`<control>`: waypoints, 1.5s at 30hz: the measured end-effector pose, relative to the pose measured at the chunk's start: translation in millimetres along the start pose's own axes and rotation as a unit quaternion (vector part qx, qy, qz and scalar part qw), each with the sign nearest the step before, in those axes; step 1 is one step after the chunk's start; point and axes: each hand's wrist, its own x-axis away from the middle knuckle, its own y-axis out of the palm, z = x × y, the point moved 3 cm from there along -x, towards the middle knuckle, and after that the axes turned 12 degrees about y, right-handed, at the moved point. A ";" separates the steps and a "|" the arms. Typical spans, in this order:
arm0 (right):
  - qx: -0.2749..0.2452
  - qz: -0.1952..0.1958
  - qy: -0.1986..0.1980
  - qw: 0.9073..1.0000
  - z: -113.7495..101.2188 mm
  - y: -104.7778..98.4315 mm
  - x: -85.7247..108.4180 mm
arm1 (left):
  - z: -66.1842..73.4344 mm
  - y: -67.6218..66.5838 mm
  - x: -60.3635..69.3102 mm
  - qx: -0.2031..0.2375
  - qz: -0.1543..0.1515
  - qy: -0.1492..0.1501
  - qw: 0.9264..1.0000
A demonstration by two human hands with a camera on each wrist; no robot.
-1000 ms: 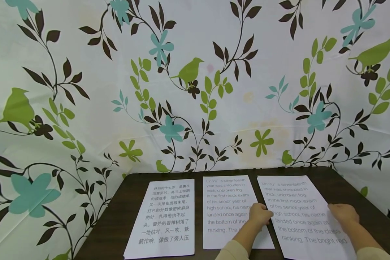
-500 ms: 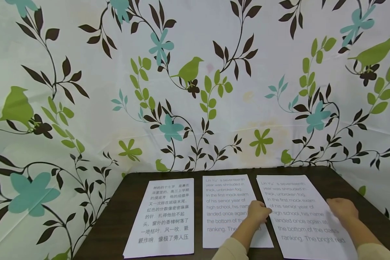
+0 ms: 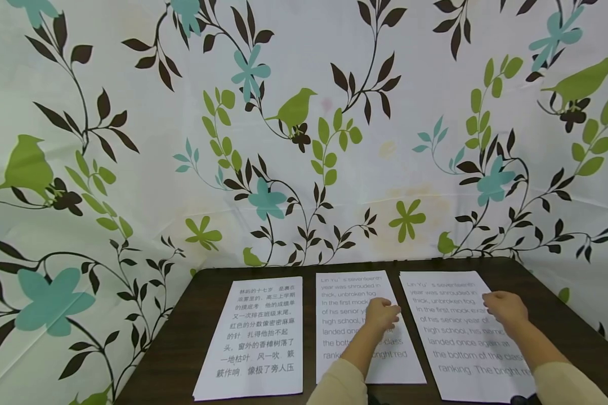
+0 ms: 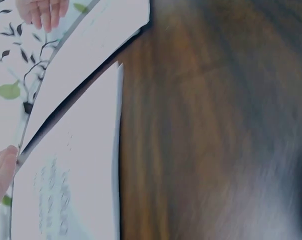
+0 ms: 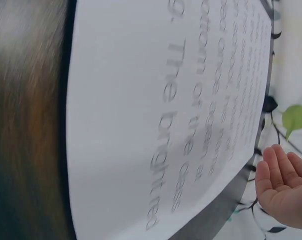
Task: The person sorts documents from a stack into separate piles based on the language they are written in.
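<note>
My left hand (image 3: pixel 383 315) hovers over the middle stack of printed paper (image 3: pixel 349 371), its fingers loosely bent and nothing in them. Over the right stack of printed paper (image 3: pixel 466 349), near its right edge, is my right hand (image 3: pixel 506 310); in the right wrist view this hand (image 5: pixel 283 187) shows an uncovered palm with relaxed fingers, apart from the sheet. Both stacks carry the same large English text, partly covered by my hands and forearms. The left wrist view catches fingertips of my left hand (image 4: pixel 2 172) at its edge and my right hand (image 4: pixel 43 12) higher up.
To the left lies a third stack (image 3: pixel 258 337), printed in Chinese. All three rest on a dark wood table (image 3: pixel 172 349), with narrow gaps between them. A white cloth (image 3: pixel 147 129) patterned with leaves, birds and flowers hangs behind and at the sides.
Both hands have come off the right stack's side edges and moved up and to the left. The left hand is now over the middle stack. The papers look unmoved.
</note>
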 end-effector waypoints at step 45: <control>-0.094 -0.143 -0.065 0.983 -87.4 102.4 72.1 | -19.6 -139.2 -7.6 -0.044 0.126 0.011 0.991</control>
